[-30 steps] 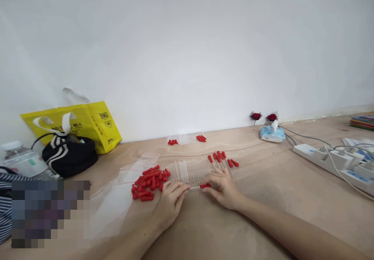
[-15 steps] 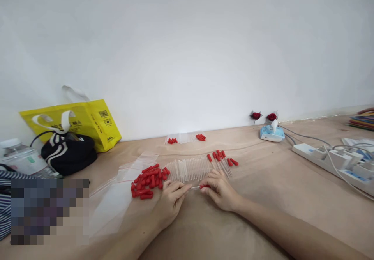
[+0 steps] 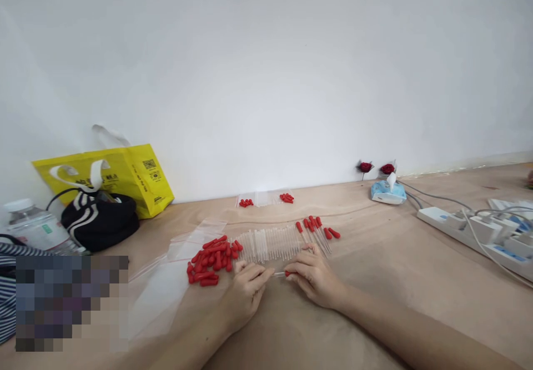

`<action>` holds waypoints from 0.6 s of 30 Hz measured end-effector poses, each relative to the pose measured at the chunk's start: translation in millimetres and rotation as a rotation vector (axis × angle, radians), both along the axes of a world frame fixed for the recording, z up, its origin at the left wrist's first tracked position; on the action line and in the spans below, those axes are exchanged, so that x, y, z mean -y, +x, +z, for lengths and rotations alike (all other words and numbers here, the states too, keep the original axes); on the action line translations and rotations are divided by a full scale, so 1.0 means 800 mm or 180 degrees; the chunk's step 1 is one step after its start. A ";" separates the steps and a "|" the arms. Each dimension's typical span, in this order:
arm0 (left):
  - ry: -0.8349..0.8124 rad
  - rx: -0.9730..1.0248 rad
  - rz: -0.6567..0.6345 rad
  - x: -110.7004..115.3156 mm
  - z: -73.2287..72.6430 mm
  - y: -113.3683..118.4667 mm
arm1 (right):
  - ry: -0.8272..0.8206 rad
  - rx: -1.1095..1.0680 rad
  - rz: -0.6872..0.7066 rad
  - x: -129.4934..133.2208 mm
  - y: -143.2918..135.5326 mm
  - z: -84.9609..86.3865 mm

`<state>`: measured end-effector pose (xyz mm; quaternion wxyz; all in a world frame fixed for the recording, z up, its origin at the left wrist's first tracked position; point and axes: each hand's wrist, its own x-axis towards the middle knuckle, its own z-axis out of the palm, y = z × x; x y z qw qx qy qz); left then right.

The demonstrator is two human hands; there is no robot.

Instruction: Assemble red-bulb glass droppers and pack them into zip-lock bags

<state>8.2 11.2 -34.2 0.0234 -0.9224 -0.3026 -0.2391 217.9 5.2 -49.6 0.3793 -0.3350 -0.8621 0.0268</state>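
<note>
My left hand (image 3: pixel 246 292) is closed, pinching one end of a thin clear glass dropper tube (image 3: pixel 279 274). At the tube's other end sits a red rubber bulb (image 3: pixel 287 274), mostly covered by the closed fingers of my right hand (image 3: pixel 315 279). Whether the tube is fully inside the bulb is hidden. Just beyond my hands lies a row of bare glass tubes (image 3: pixel 266 244). A heap of loose red bulbs (image 3: pixel 212 259) rests left of the row. On the right are several droppers with bulbs (image 3: pixel 310 223), fanned out.
Clear plastic bags (image 3: pixel 156 298) lie at left, near a yellow bag (image 3: pixel 150 184), black pouch (image 3: pixel 104 223) and plastic jar (image 3: pixel 39 228). A small bag with red bulbs (image 3: pixel 266 198) lies by the wall. At right are tissues (image 3: pixel 388 192) and a power strip (image 3: pixel 441 223) with cables.
The fingers of my right hand now cover more of the red bulb. Both hands stay close together on the dropper, and the view has shifted slightly.
</note>
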 end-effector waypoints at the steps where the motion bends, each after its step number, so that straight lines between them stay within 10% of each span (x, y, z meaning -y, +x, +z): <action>1: 0.0009 -0.0014 -0.0011 0.001 0.001 0.000 | 0.0027 0.0012 0.0004 0.000 -0.001 -0.001; 18: 0.0111 0.0350 -0.0219 0.003 -0.001 0.007 | 0.0034 0.0249 0.0278 -0.004 -0.007 0.001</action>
